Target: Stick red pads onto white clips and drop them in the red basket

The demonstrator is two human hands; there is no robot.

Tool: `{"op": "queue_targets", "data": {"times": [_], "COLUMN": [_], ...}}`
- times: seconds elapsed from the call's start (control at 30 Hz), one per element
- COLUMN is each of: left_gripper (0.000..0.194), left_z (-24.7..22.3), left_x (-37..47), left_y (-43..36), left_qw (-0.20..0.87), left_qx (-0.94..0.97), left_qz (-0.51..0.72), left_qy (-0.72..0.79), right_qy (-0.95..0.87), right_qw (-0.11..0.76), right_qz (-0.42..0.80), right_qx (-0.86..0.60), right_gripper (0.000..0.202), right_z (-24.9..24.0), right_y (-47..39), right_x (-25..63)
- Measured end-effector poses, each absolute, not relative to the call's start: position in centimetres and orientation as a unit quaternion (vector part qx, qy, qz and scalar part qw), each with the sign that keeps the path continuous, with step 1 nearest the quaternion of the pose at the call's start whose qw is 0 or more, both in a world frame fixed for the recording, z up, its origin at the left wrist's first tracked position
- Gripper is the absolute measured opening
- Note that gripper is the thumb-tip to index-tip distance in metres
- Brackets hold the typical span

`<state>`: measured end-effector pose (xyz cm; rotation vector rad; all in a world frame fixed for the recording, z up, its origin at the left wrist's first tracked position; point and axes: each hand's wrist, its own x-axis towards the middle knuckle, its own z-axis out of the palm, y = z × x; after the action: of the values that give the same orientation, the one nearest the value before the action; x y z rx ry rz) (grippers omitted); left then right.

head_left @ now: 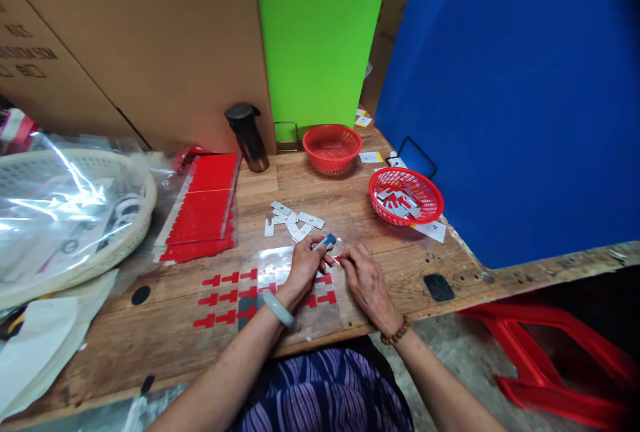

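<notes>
My left hand is closed on a small grey-blue piece above a clear sheet. Rows of red T-shaped stickers lie on that sheet, partly covered by my left arm. Just to the right, my right hand pinches a small red piece at its fingertips. Flat white pieces are scattered beyond my left hand. In the red basket at the right lie more white and red pieces.
Another red basket stands at the back beside a dark bottle. Red sheets are stacked left of centre. A large white basket with plastic-wrapped items sits far left. A blue panel borders the right, with a red stool below.
</notes>
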<state>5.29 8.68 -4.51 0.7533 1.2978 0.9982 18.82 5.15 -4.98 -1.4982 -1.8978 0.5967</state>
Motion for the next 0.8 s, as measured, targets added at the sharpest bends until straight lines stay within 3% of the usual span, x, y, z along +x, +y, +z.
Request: {"op": "queue_targets", "data": {"times": [0.53, 0.8], "left_gripper": [0.006, 0.026], "left_z": [-4.2, -1.4], "left_x": [4.9, 2.0], "left_y": [8.5, 5.2], "left_qw": [0.652, 0.761], "left_qx": [0.288, 0.224], "left_qz": [0.439, 0.362], "left_qy": [0.547, 0.489], "right_qy": [-0.683, -0.591], "right_qw": [0.385, 0.383], "right_qz": [0.339, 0.433], "right_qx": [-0.520, -0.562], "right_gripper": [0.008, 0.011], "right_z": [-2.7, 0.6], "right_y": [2.5, 2.5], "right_x": [20.1, 20.4]}}
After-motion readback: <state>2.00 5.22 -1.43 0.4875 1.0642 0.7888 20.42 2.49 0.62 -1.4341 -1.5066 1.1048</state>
